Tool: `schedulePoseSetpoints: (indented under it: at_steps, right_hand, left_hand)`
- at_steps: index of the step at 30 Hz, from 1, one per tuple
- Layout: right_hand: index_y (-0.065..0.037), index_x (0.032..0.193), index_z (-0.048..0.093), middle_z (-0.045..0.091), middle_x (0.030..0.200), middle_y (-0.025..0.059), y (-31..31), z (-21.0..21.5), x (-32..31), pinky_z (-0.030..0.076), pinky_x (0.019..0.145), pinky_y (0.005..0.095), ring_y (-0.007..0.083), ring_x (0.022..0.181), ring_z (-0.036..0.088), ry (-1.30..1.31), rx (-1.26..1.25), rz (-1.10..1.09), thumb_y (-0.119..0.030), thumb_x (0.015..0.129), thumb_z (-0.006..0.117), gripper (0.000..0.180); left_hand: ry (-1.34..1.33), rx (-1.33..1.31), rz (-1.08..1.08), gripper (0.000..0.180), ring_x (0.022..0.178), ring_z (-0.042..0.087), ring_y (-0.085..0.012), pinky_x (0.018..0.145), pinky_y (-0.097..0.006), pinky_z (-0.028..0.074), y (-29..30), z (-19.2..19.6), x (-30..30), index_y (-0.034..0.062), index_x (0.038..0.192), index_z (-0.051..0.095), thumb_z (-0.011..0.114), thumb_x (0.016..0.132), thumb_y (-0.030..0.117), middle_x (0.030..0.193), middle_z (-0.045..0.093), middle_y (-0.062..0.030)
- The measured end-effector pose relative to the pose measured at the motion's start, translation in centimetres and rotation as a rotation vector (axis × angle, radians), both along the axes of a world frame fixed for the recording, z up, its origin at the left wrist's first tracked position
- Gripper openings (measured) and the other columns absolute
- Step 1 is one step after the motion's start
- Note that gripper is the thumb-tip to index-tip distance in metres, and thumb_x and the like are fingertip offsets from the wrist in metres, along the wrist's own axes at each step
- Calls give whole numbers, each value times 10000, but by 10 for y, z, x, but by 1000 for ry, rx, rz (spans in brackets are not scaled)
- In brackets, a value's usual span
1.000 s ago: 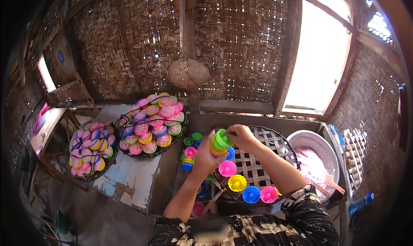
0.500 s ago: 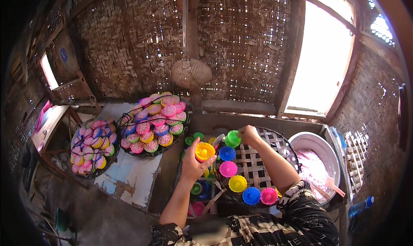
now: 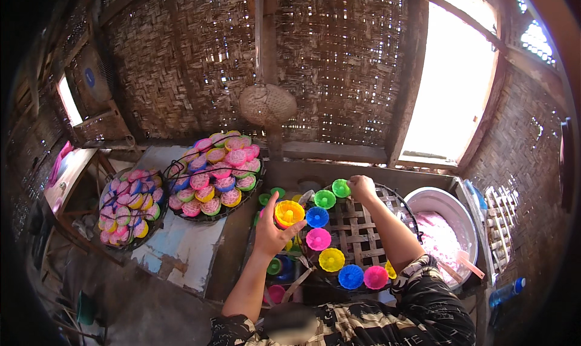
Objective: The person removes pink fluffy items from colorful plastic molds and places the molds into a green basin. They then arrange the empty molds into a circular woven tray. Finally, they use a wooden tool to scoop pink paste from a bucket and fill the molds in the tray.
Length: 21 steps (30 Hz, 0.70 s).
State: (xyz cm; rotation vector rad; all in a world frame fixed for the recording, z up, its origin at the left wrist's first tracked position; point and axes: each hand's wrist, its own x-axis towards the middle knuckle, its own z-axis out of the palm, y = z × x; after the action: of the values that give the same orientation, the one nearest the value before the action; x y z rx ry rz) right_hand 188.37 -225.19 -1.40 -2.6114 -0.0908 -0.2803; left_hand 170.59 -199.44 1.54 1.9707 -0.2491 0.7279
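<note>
A newly seen second green mould is pinched at its rim over the woven tray by closed fingers of the right hand, while a yellow mould is still held in half-curled fingers of the left hand.

Cups on tray, along left and near edges; basin right of tray; 2 baskets left.

Yellow fluted mould mouth-up in left hand, green mould at right hand
</note>
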Motion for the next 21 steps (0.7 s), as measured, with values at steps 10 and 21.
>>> schedulePoseSetpoints:
  at_steps: [10, 21]
  right_hand:
    - [-14, 1254, 476, 591, 1095, 107, 65, 75, -100, 553, 734, 310, 181, 952, 605, 668, 857, 693, -238, 921, 528, 405]
    - [0, 1138, 571, 619, 977, 153, 2, 65, -44, 589, 590, 339, 244, 771, 658, 277, 688, 259, 53, 792, 440, 373]
  left_hand:
    - [21, 127, -111, 1070, 1177, 481, -239, 973, -337, 411, -31, 12, 13, 35, 1424, 171, 825, 630, 331, 1302, 456, -199]
    - [-21, -18, -212, 926, 1236, 418, -257, 964, -409, 415, -34, 17, 6, 59, 1424, 209, 784, 703, 146, 1356, 410, -162]
